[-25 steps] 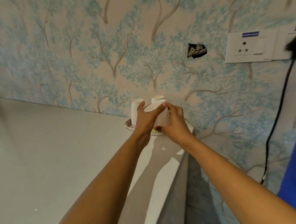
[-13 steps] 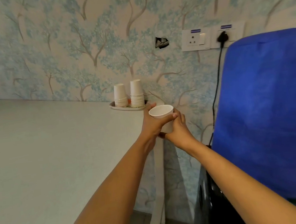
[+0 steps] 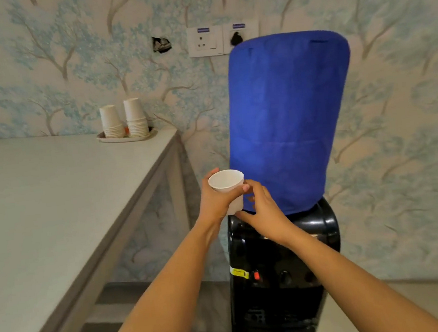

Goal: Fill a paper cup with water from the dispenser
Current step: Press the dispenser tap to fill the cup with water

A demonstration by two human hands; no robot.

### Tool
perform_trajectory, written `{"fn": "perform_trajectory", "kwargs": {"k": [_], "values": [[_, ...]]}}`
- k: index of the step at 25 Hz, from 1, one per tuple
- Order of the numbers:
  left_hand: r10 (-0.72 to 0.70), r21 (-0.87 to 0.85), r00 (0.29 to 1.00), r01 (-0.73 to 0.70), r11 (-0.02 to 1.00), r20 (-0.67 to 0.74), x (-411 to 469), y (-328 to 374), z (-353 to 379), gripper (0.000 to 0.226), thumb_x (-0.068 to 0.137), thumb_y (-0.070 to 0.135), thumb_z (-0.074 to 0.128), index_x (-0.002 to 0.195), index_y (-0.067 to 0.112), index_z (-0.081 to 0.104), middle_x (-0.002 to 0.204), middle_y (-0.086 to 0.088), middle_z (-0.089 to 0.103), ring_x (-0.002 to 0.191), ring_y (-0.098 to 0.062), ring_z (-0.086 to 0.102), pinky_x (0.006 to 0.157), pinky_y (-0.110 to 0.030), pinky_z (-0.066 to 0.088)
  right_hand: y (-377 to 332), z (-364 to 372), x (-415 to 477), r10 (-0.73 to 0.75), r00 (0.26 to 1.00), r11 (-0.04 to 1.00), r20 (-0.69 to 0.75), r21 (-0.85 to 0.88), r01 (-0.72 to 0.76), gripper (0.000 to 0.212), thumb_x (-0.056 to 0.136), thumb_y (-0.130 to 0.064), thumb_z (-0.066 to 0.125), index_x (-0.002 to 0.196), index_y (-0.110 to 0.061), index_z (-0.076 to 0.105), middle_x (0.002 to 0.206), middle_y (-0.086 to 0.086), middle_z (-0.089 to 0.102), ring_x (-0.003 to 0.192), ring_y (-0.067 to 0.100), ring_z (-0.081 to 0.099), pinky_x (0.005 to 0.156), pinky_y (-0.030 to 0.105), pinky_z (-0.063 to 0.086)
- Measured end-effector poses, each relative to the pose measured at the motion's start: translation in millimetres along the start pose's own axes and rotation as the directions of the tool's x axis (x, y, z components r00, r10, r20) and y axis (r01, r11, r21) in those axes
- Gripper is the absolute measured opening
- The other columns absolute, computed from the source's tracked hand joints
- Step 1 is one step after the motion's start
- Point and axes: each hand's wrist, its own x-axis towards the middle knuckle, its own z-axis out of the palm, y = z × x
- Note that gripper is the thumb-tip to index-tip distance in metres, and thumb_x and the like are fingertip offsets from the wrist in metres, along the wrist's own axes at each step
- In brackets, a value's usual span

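Note:
An empty white paper cup [image 3: 226, 184] is held upright in the air by my left hand [image 3: 215, 202], which wraps its left side. My right hand [image 3: 264, 211] touches the cup's lower right side and base with its fingertips. Just behind and below stands the black water dispenser [image 3: 285, 267], topped by a bottle under a blue cover [image 3: 288, 120]. The dispenser's taps [image 3: 283, 276], one red and the others dark, sit well below the cup.
A grey table [image 3: 55, 210] fills the left, with two stacks of paper cups [image 3: 123, 119] on a small tray [image 3: 125, 137] at its far corner. Wall sockets [image 3: 222, 39] with a black plug sit above the bottle. Patterned wallpaper is behind.
Both hands carried one cup away from the stacks on the tray, rightward and down, to in front of the dispenser. The view swung right, bringing the dispenser fully into sight.

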Motion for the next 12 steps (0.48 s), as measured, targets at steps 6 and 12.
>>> {"fn": "perform_trajectory", "kwargs": {"k": [6, 12], "values": [[-0.003, 0.090, 1.000, 0.003, 0.996, -0.006, -54.5, -69.1, 53.6, 0.085, 0.059, 0.013, 0.087, 0.126, 0.028, 0.036, 0.121, 0.004, 0.048, 0.106, -0.008, 0.050, 0.074, -0.005, 0.045, 96.4, -25.4, -63.5, -0.007, 1.000, 0.965, -0.017, -0.264, 0.003, 0.051, 0.086, -0.014, 0.058, 0.132, -0.019, 0.037, 0.128, 0.002, 0.048, 0.121, 0.017, 0.042, 0.099, 0.030, 0.040], [-0.115, 0.162, 0.992, 0.105, 0.981, 0.053, -105.1, -155.1, 73.4, 0.085, 0.060, 0.007, 0.085, 0.126, 0.029, 0.037, 0.113, 0.016, 0.044, 0.103, -0.004, 0.047, 0.078, -0.007, 0.044, 180.6, -12.4, -106.3, 0.055, 0.989, 0.742, 0.136, -0.669, 0.050, 0.060, 0.090, -0.021, 0.052, 0.143, -0.015, 0.026, 0.138, 0.005, 0.043, 0.123, 0.023, 0.042, 0.101, 0.034, 0.038]]}}
